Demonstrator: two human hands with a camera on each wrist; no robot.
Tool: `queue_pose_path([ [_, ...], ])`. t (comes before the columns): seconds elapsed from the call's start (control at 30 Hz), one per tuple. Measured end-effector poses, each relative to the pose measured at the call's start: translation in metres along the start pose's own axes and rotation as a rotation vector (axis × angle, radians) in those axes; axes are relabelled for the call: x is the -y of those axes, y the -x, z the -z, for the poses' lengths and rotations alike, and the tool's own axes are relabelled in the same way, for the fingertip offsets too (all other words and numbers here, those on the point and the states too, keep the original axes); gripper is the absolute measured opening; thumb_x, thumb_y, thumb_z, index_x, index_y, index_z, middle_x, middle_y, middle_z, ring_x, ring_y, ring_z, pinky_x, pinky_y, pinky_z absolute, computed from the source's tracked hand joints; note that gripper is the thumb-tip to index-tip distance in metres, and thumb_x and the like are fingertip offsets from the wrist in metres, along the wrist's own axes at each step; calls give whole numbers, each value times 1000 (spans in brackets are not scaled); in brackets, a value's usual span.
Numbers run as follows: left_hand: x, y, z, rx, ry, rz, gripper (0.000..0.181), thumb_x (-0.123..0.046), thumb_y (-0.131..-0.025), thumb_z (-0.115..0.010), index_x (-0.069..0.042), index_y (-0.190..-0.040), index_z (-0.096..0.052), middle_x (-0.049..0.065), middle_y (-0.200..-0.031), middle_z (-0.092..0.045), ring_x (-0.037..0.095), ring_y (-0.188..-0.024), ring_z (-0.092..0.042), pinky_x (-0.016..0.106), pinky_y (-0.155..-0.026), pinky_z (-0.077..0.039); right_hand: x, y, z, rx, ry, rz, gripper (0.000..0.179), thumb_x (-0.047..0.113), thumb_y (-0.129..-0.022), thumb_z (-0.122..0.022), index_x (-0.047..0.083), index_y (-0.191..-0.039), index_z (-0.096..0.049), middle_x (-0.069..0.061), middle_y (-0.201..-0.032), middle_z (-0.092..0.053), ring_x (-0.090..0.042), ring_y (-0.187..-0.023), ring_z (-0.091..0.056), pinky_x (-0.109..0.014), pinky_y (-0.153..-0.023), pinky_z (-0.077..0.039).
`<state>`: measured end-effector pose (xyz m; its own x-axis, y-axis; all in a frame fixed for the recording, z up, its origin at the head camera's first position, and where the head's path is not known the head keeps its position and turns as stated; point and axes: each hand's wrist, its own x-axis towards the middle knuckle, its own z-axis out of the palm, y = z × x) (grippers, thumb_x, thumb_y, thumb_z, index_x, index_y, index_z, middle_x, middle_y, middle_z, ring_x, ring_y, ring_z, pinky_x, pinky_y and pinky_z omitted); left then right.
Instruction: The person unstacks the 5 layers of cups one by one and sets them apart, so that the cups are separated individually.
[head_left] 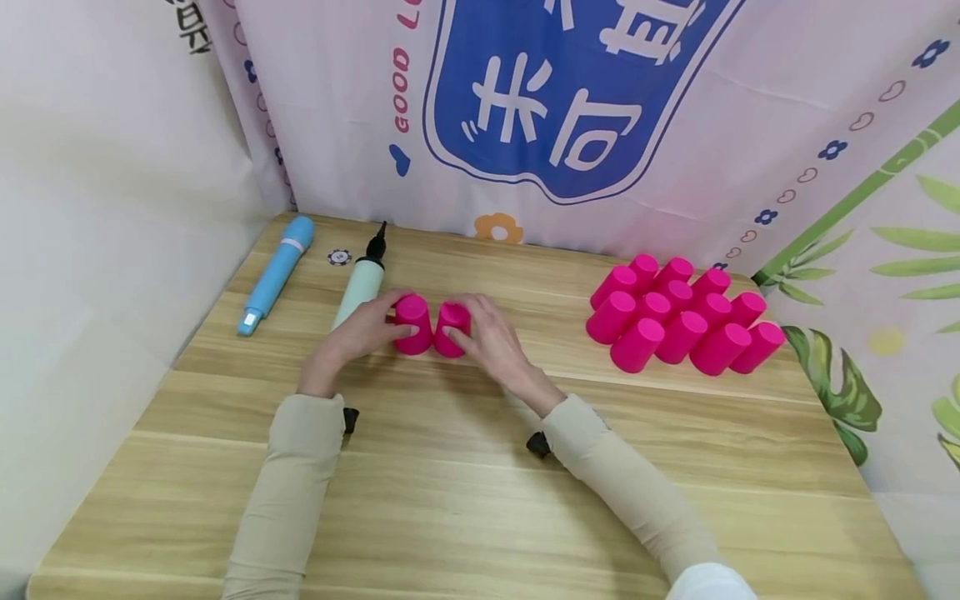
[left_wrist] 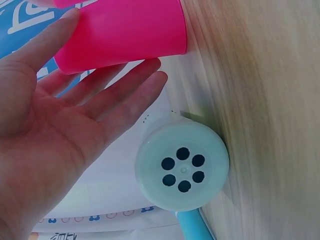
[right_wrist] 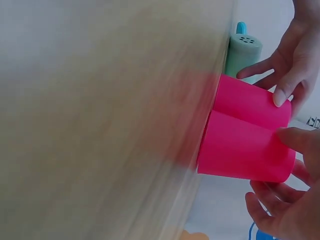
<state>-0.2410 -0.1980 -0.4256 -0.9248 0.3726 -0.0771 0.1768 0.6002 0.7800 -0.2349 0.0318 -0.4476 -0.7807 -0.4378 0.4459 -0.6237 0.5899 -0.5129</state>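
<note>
Two pink cups stand upside down side by side near the middle of the wooden table. My left hand (head_left: 362, 331) holds the left pink cup (head_left: 412, 312), its thumb on the near side and its fingers around the far side. My right hand (head_left: 495, 342) grips the right pink cup (head_left: 450, 343) between thumb and fingers. In the right wrist view, the right cup (right_wrist: 240, 147) and the left cup (right_wrist: 247, 102) overlap, both open ends on the wood. The left wrist view shows the thumb (left_wrist: 55, 37) and fingers on opposite sides of the left cup (left_wrist: 125, 35).
Several more pink cups (head_left: 678, 333) stand upside down in a cluster at the right. A mint hand pump (head_left: 362, 287) with a black nozzle lies just beyond my left hand. Farther left are a light-blue cylindrical tool (head_left: 276, 275) and a small round chip (head_left: 340, 257). A printed curtain (head_left: 330, 125) hangs behind.
</note>
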Motion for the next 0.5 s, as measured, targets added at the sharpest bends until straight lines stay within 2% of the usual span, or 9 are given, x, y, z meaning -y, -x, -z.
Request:
queue_pose_path([
  [0.13, -1, -1, 0, 4, -4, -2, 60, -16, -94, -63, 0, -145, -35, 21, -131, -54, 36, -119, -52, 48, -98, -46, 1, 11, 17, -21, -46, -81, 43, 20, -90, -70, 8, -129, -55, -7, -124, -56, -18, -113, -54, -38, -91, -51],
  [0.23, 0, -2, 0, 2, -6, -1, 60, -15, -93, -63, 0, -144, -36, 22, -130, -54, 37, -119, -52, 48, -98, -46, 0, 22, 33, -68, -73, -104, 45, 21, -89, -71, 8, -130, -54, -8, -124, -55, -19, -111, -55, -39, -90, -52],
  [0.5, 2, -1, 0, 6, 2, -4, 59, -14, -93, -63, 0, -143, -36, 21, -129, -54, 36, -118, -53, 48, -97, -47, -12, 60, 80, -226, -29, -72, 46, 19, -85, -75, 8, -126, -58, -9, -120, -58, -21, -105, -57, -39, -87, -52],
])
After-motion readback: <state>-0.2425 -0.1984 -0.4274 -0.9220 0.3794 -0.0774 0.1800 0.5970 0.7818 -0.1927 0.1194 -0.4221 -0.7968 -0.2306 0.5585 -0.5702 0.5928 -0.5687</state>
